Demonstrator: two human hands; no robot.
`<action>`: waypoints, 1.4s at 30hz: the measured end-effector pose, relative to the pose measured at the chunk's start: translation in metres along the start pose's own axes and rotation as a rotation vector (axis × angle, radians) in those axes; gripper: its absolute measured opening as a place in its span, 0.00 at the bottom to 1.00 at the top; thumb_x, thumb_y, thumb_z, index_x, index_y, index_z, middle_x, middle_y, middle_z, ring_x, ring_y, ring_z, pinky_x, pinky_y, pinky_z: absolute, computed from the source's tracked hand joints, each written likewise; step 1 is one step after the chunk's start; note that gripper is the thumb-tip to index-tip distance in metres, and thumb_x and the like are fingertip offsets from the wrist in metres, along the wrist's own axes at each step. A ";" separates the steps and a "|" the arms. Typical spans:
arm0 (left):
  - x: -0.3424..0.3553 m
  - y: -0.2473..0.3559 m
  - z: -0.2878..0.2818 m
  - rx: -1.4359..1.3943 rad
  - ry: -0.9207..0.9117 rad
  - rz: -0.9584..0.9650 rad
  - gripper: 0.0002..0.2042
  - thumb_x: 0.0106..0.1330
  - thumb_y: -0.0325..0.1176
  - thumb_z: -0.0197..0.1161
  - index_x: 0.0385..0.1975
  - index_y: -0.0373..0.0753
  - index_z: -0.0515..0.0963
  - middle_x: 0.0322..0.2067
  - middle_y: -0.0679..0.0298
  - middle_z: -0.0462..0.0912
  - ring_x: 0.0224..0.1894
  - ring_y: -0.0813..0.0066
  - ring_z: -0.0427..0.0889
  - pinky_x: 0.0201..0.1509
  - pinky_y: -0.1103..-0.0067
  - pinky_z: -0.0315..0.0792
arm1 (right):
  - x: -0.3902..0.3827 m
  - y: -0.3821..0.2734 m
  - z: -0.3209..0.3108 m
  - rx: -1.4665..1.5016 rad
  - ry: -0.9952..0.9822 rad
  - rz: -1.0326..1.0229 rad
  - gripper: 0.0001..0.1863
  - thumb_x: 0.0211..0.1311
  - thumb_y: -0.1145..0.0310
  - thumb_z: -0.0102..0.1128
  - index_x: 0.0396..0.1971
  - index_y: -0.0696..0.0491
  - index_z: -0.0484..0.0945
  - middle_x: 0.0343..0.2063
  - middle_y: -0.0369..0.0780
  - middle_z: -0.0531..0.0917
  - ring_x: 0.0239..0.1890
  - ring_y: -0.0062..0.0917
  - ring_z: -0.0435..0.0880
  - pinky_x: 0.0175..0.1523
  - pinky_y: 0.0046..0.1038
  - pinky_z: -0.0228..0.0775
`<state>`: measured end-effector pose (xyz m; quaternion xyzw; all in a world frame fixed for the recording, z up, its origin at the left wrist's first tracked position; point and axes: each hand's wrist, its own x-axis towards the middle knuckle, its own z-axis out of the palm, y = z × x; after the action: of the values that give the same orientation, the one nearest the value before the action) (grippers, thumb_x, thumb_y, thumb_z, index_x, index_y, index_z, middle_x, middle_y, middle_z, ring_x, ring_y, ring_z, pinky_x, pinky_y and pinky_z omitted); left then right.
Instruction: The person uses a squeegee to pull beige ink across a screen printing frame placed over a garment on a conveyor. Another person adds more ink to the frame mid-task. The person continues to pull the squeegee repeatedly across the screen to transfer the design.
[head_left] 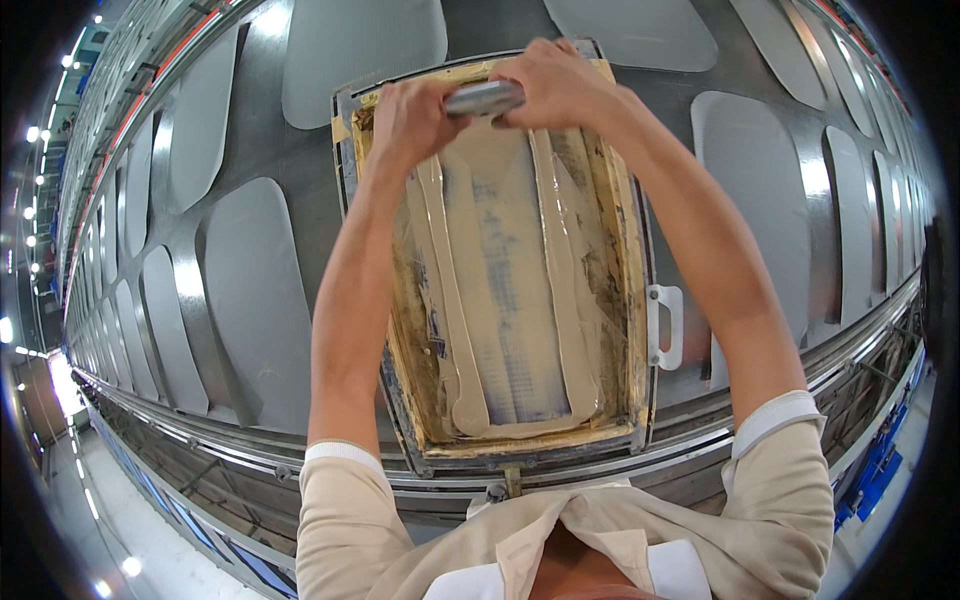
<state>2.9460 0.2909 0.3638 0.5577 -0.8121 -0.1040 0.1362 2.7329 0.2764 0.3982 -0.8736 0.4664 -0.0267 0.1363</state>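
My left hand (412, 118) and my right hand (562, 85) are both closed on a grey squeegee (484, 98) at the far end of a screen-printing frame (642, 250). Arms stretched forward, I grip the tool from its two sides; its lower edge is hidden. Inside the frame lies a mesh (505, 270) smeared with cream-coloured ink, with a bluish patch down the middle. Two thick ridges of wet ink, a left one (455, 330) and a right one (562, 300), run lengthwise toward me. Yellowed tape lines the inner rim.
A white handle (672, 326) sticks out from the frame's right side. Grey rounded sheets, such as one at left (250, 290) and one at right (755, 210), lie in rows on the dark table (330, 200). A metal rail (240, 455) runs along the near edge.
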 end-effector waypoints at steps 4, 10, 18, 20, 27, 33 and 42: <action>0.034 -0.016 0.001 -0.025 -0.124 -0.043 0.18 0.52 0.42 0.76 0.44 0.48 0.87 0.36 0.55 0.88 0.40 0.53 0.86 0.45 0.63 0.77 | 0.040 0.020 0.031 -0.051 0.057 0.012 0.17 0.53 0.57 0.72 0.41 0.48 0.85 0.37 0.44 0.87 0.48 0.43 0.83 0.58 0.42 0.69; -0.001 -0.003 0.007 -0.030 -0.150 -0.084 0.16 0.50 0.45 0.76 0.39 0.52 0.88 0.37 0.59 0.88 0.42 0.57 0.86 0.46 0.65 0.79 | 0.019 0.004 0.044 -0.011 -0.011 0.056 0.15 0.51 0.58 0.71 0.35 0.50 0.86 0.37 0.43 0.88 0.46 0.40 0.86 0.53 0.42 0.74; -0.228 0.099 0.022 -0.044 -0.083 0.035 0.10 0.49 0.37 0.75 0.31 0.44 0.86 0.29 0.58 0.86 0.34 0.55 0.84 0.41 0.63 0.74 | -0.194 -0.099 0.094 0.085 -0.008 -0.106 0.11 0.43 0.66 0.76 0.26 0.50 0.82 0.24 0.45 0.84 0.33 0.43 0.84 0.42 0.42 0.74; -0.298 0.131 0.025 -0.027 -0.054 0.054 0.10 0.46 0.33 0.75 0.30 0.44 0.85 0.28 0.61 0.85 0.33 0.60 0.83 0.43 0.64 0.70 | -0.258 -0.134 0.099 0.089 -0.061 -0.095 0.12 0.40 0.70 0.76 0.27 0.50 0.82 0.28 0.44 0.84 0.37 0.40 0.83 0.47 0.41 0.71; -0.348 0.159 0.014 -0.137 -0.093 0.010 0.08 0.48 0.31 0.74 0.29 0.45 0.84 0.28 0.65 0.84 0.34 0.64 0.82 0.48 0.69 0.65 | -0.316 -0.164 0.102 0.181 -0.022 -0.141 0.08 0.46 0.71 0.72 0.27 0.49 0.81 0.28 0.41 0.83 0.38 0.38 0.81 0.51 0.39 0.67; -0.177 0.075 0.010 -0.040 0.021 0.040 0.08 0.51 0.35 0.74 0.29 0.46 0.85 0.28 0.63 0.84 0.33 0.61 0.82 0.50 0.67 0.67 | -0.147 -0.080 0.054 0.092 -0.068 -0.064 0.10 0.50 0.63 0.71 0.27 0.52 0.81 0.28 0.41 0.86 0.37 0.41 0.84 0.44 0.41 0.74; 0.033 -0.039 0.011 0.010 -0.004 -0.013 0.13 0.51 0.43 0.75 0.36 0.50 0.87 0.31 0.57 0.87 0.37 0.51 0.86 0.43 0.61 0.78 | 0.069 0.025 0.035 0.140 -0.065 0.025 0.14 0.50 0.62 0.74 0.36 0.52 0.85 0.31 0.48 0.87 0.37 0.44 0.86 0.43 0.41 0.78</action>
<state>2.9645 0.2460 0.3442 0.5634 -0.8093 -0.1020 0.1313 2.7576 0.2145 0.3523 -0.8564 0.4695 -0.0291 0.2127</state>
